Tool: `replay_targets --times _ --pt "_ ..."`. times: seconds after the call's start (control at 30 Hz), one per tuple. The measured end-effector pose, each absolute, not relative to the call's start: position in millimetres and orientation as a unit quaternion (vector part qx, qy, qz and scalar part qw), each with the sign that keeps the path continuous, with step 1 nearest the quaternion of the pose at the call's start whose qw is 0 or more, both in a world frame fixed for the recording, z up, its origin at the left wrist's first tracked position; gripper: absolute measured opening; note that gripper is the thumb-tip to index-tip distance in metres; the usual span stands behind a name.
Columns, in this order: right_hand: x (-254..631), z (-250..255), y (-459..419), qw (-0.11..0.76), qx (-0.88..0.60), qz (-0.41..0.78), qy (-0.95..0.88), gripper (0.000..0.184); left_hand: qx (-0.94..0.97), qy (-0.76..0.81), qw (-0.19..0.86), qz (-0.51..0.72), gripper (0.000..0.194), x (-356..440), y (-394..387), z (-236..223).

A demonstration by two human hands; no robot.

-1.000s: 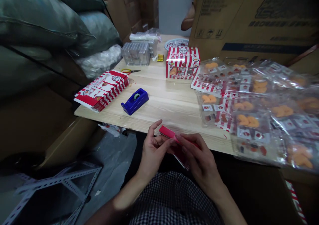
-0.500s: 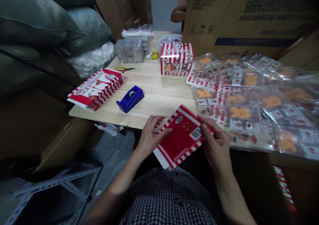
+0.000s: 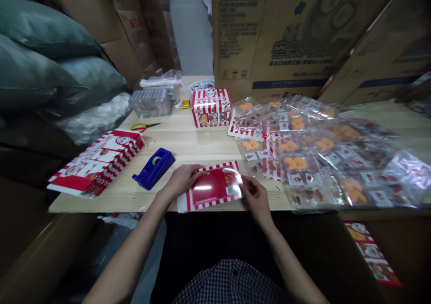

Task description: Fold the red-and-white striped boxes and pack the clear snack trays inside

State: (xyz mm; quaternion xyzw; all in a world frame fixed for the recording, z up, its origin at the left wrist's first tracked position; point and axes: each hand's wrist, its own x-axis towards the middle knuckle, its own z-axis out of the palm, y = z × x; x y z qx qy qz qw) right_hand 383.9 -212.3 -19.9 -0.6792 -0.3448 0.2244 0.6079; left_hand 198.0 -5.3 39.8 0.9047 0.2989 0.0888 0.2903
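A flat red-and-white striped carton [image 3: 213, 188] lies on the wooden table [image 3: 198, 142] at its near edge. My left hand [image 3: 181, 179] rests on the carton's left end, fingers bent over its top edge. My right hand [image 3: 255, 196] pinches its right edge, thumb and fingers closed on it. A blue tape dispenser [image 3: 154, 168] sits just left of my left hand.
A stack of flat striped cartons [image 3: 97, 160] lies at the left edge. An assembled striped box [image 3: 211, 107], scissors [image 3: 144, 126] and clear plastic trays [image 3: 150, 103] stand farther back. Several clear bags of toy food [image 3: 319, 156] cover the right side. Large cardboard boxes [image 3: 286, 30] rise behind.
The carton went from being held folded over my lap to lying flat on the table's near edge. Both hands moved forward with it, and my view lifted.
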Motion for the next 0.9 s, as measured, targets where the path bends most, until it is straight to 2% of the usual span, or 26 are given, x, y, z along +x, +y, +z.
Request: replay_targets --times 0.1,0.17,0.23,0.3,0.37,0.43,0.6,0.7,0.8,0.87,0.9 --pt "399 -18 -201 0.592 -0.708 0.155 -0.354 0.036 0.917 0.325 0.2 0.113 0.034 214 18 26" --pt "412 -17 -199 0.566 -0.731 0.099 -0.369 0.04 0.919 0.324 0.18 0.136 0.032 222 25 16" --pt "425 -18 -200 0.491 -0.765 0.029 -0.415 0.051 0.919 0.316 0.167 0.165 0.032 225 26 7" --pt "437 -22 -199 0.377 -0.8 -0.032 -0.466 0.06 0.917 0.31 0.151 0.202 0.033 226 20 -1" --pt "445 -26 -196 0.288 -0.822 -0.059 -0.487 0.057 0.914 0.303 0.139 0.231 0.035 226 10 -8" --pt "450 -26 -192 0.267 -0.832 -0.056 -0.484 0.049 0.915 0.293 0.14 0.24 0.036 225 0 -12" --pt "464 -12 -187 0.369 -0.826 -0.033 -0.424 0.036 0.907 0.292 0.148 0.263 0.034 221 -20 -7" --pt "482 4 -194 0.427 -0.822 -0.065 -0.371 0.037 0.887 0.28 0.196 0.312 0.033 220 -34 8" --pt "494 26 -206 0.641 -0.726 -0.088 -0.232 0.031 0.844 0.268 0.301 0.353 0.033 223 -60 25" --pt "489 43 -215 0.778 -0.612 -0.027 -0.137 0.024 0.785 0.285 0.415 0.361 0.033 229 -86 34" --pt "481 51 -218 0.816 -0.567 0.027 -0.108 0.023 0.741 0.297 0.485 0.358 0.033 232 -100 37"
